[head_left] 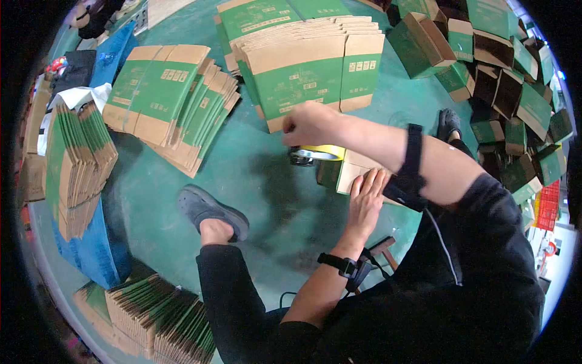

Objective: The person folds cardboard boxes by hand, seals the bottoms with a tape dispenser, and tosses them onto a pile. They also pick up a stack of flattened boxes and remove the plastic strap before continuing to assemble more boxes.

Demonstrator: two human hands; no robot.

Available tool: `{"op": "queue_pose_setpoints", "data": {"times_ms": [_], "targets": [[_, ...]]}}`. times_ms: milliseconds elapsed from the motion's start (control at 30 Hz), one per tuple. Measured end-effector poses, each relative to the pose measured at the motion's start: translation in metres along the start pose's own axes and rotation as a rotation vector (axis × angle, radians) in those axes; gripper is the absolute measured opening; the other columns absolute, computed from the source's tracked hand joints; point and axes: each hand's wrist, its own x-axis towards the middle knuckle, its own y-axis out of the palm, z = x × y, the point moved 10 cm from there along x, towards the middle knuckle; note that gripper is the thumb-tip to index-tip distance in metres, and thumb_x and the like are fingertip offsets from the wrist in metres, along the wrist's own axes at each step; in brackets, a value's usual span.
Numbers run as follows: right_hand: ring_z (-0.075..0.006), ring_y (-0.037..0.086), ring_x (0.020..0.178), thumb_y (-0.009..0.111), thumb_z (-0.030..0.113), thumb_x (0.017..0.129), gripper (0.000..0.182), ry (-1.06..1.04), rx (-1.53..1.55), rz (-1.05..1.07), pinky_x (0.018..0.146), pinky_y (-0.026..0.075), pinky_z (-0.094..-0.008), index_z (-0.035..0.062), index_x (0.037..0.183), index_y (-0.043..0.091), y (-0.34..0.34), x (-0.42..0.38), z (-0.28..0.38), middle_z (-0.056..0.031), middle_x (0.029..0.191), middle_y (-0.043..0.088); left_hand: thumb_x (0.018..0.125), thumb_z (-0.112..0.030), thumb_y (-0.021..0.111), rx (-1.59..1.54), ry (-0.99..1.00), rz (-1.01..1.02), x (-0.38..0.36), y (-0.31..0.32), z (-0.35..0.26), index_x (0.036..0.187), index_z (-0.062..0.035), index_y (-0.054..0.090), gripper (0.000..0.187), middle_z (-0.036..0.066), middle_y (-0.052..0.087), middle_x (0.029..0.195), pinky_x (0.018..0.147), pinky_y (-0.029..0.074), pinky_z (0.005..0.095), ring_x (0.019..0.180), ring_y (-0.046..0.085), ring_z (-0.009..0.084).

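Low in front of my body stands a small cardboard box (353,170), its brown top partly covered by my hands and forearm. My left hand (366,200) lies on that top with its fingers stretched out and nothing gripped. Just beyond it, my right hand (308,126) is closed on a tape dispenser (301,158) carrying a roll of yellow tape (327,151). The dispenser is at the box's far left edge. My right forearm crosses above the box, and my fingers hide the dispenser's handle.
Flattened green-and-brown cartons are stacked ahead (303,76), at the left (154,91), far left (79,164) and bottom left (157,321). Opened boxes (497,79) pile up at the right beside a red crate (548,203). My feet rest on the green floor (163,218).
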Motion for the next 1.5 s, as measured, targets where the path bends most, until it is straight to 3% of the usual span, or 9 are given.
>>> {"op": "queue_pose_setpoints", "data": {"times_ms": [233,400,667,800,900,967,1133,1267,1500], "targets": [[-0.0248,0.062,0.084,0.058,0.034,0.067,0.039,0.375,-0.370,0.078,0.075,0.048,-0.0334,0.0098,0.097,0.064,-0.024,-0.032,-0.010,-0.0101,0.092,0.064,0.070,-0.011,0.057,0.027,0.032,-0.088,0.000,-0.004,0.002,0.118,-0.0061,0.050,0.049,0.007,0.048,0.125,0.101,0.026,0.0375,0.120,0.038,0.0208],[-0.0195,0.060,0.071,0.056,0.022,0.076,0.026,-0.088,0.087,-0.059,0.067,0.047,-0.0305,0.0085,0.097,0.062,-0.061,-0.156,-0.032,-0.0097,0.080,0.064,0.053,-0.014,0.074,-0.036,0.046,-0.163,-0.004,-0.012,0.001,0.110,-0.0054,0.056,0.061,0.004,0.049,0.123,0.097,0.030,0.0381,0.118,0.041,0.0206],[-0.0182,0.062,0.056,0.064,0.017,0.070,0.034,0.158,0.325,-0.213,0.059,0.050,-0.0275,0.0160,0.104,0.059,0.000,-0.352,-0.188,-0.0037,0.064,0.061,0.055,-0.023,0.073,0.097,0.250,-0.234,-0.011,-0.018,-0.025,0.092,-0.0089,0.059,0.042,0.007,0.048,0.088,0.087,0.036,0.0427,0.088,0.046,0.0261],[-0.0183,0.061,0.056,0.063,0.018,0.072,0.034,0.085,0.411,-0.287,0.058,0.049,-0.0282,0.0161,0.105,0.058,0.009,-0.361,-0.203,-0.0051,0.064,0.061,0.079,-0.042,0.054,0.705,-0.088,-0.463,0.055,-0.067,-0.035,0.114,-0.0010,0.046,0.055,0.015,0.052,0.100,0.078,0.040,0.0451,0.091,0.050,0.0332],[-0.0208,0.063,0.061,0.063,0.018,0.071,0.034,0.242,0.620,-0.154,0.061,0.050,-0.0293,0.0161,0.105,0.059,0.030,-0.398,-0.239,-0.0059,0.069,0.063,0.083,-0.044,0.047,0.352,-0.665,-0.172,0.069,-0.026,0.062,0.116,0.0026,0.038,0.057,0.022,0.052,0.105,0.074,0.042,0.0471,0.090,0.054,0.0396],[-0.0218,0.064,0.066,0.063,0.018,0.068,0.033,0.201,0.469,-0.282,0.063,0.050,-0.0304,0.0166,0.101,0.062,0.033,-0.425,-0.268,-0.0070,0.075,0.065,0.085,-0.044,0.045,0.373,-0.683,-0.084,0.073,-0.019,0.066,0.111,0.0025,0.040,0.054,0.024,0.053,0.101,0.073,0.043,0.0477,0.087,0.055,0.0407],[-0.0258,0.062,0.075,0.062,0.042,0.072,0.034,0.202,0.507,-0.265,0.069,0.049,-0.0344,0.0179,0.096,0.065,0.074,-0.335,-0.290,-0.0086,0.085,0.065,0.087,-0.046,0.038,0.422,-0.718,-0.036,0.069,-0.021,0.074,0.094,0.0018,0.045,0.049,0.026,0.058,0.078,0.072,0.042,0.0480,0.081,0.056,0.0414],[-0.0293,0.060,0.088,0.039,0.080,0.063,0.081,0.380,0.484,-0.078,0.075,0.048,-0.0380,0.0128,0.099,0.064,0.096,-0.290,-0.276,-0.0145,0.091,0.063,0.085,-0.051,0.040,0.375,-0.698,-0.059,0.069,-0.034,0.081,0.104,0.0027,0.047,0.058,0.029,0.058,0.090,0.077,0.042,0.0492,0.087,0.055,0.0425],[-0.0304,0.058,0.093,0.053,0.074,0.062,0.086,0.473,0.918,-0.187,0.080,0.044,-0.0390,-0.0063,0.089,0.064,0.130,-0.292,-0.275,-0.0208,0.091,0.062,0.079,-0.051,0.049,0.348,-0.528,0.123,0.153,-0.043,0.013,0.108,0.0020,0.052,0.061,0.026,0.058,0.098,0.085,0.041,0.0442,0.097,0.053,0.0394]]}}
